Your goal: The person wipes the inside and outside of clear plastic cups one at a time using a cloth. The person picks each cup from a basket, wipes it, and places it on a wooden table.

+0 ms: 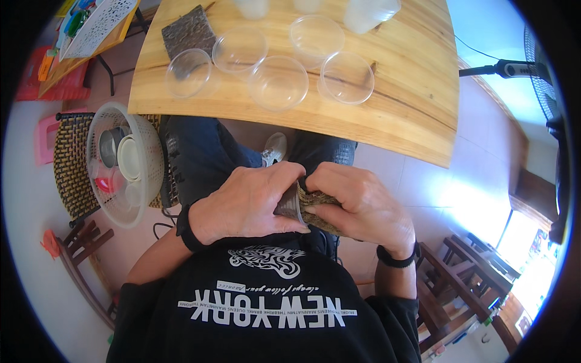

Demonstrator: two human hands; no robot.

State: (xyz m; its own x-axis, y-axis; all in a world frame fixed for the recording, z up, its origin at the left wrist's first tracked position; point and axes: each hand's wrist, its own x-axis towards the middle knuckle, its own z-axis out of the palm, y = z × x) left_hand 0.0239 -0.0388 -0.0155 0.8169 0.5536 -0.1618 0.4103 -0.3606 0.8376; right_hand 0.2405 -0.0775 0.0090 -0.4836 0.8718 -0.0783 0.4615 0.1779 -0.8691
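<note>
My left hand [249,199] grips a clear ribbed plastic cup [289,204], tipped on its side with its rim towards my other hand. Something dark shows through the cup's wall. My right hand [363,199] pinches a bunched brown-green fibrous sheet [320,199] at the cup's mouth, and the fingers hide part of it. Both hands are over my lap, in front of the table edge. On the wooden table [408,113] lies a dark brown fibrous square sheet [189,34], partly under a clear plastic cup [189,72].
Several more open clear cups [279,84] stand near the table edge, with cup stacks [370,16] behind. A white perforated basket [152,168] holding bowls rests on a woven chair [72,163] at left. Wooden stools [454,286] and a fan [535,68] are at right.
</note>
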